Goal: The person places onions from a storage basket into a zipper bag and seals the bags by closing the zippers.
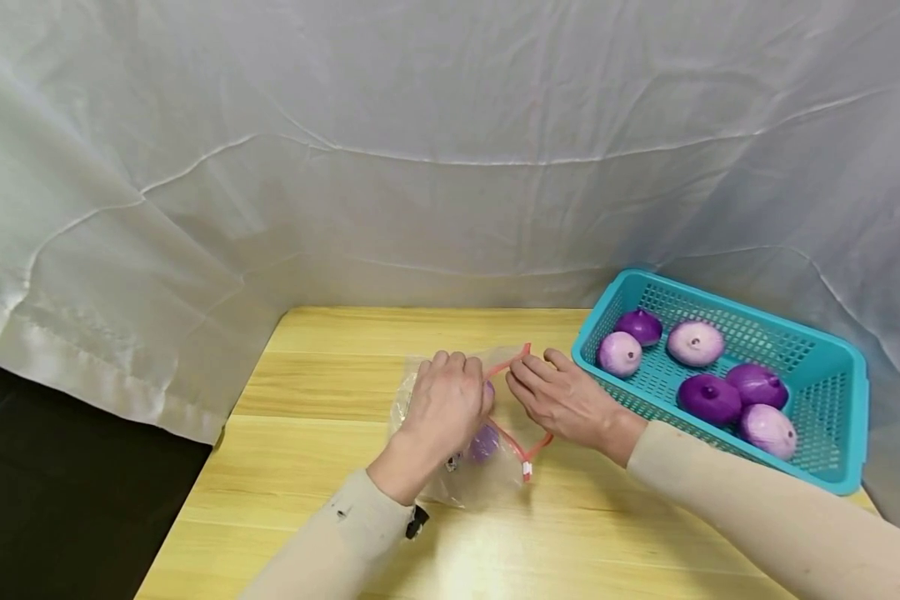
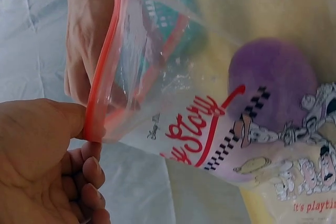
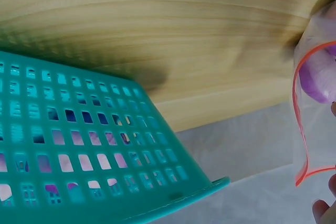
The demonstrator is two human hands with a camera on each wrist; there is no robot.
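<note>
A clear zip bag (image 1: 487, 483) with a red zip edge lies on the table, its mouth spread. My left hand (image 1: 450, 396) pinches one side of that edge between thumb and fingers; the pinch shows closely in the left wrist view, where the left hand (image 2: 42, 161) is at lower left. On the opposite side of the mouth, my right hand (image 1: 562, 400) grips the other edge, its fingertips partly hidden. Inside the bag are purple onions (image 2: 270, 80), partly covered by the printed cartoon figures and my left hand.
A turquoise plastic basket (image 1: 855, 417) with several dark purple and pale onions (image 1: 695, 343) stands at the right, close to my right forearm. The wooden table (image 1: 315, 467) ends at the left. A pale cloth curtain (image 1: 435, 217) hangs behind.
</note>
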